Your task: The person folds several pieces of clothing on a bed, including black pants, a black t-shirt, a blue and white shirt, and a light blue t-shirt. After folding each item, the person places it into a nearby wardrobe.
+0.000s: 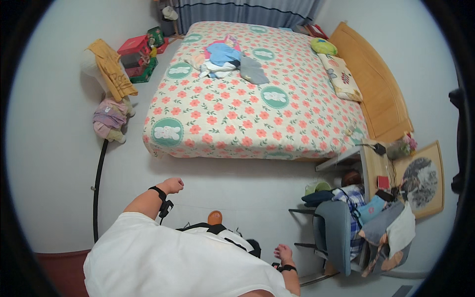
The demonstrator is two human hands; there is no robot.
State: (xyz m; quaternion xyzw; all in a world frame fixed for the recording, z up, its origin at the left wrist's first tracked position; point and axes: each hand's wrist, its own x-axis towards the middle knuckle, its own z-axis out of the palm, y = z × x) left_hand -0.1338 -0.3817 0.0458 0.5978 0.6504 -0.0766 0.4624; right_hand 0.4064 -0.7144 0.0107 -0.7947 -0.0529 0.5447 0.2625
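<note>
Over the floor below the bed's near edge, at the left, is my left hand (173,185), fingers loosely curled, with nothing seen in it. My right hand (284,252) hangs lower right, left of the chair, fingers partly spread and holding nothing. Both wrists wear black straps with small devices. Ahead stands a bed with a floral bedspread (237,118). On its far part lies a loose pile of clothes: a blue garment (223,54), white cloth (215,69) and a grey garment (253,69). A patterned pillow (340,77) rests by the wooden headboard (374,81).
At the right, a grey chair (336,237) carries clothes beside a desk (371,163); a framed picture (423,182) leans there. Along the left wall are a dressed plush toy (111,117), a mustard garment (111,68) and red and green boxes (135,46).
</note>
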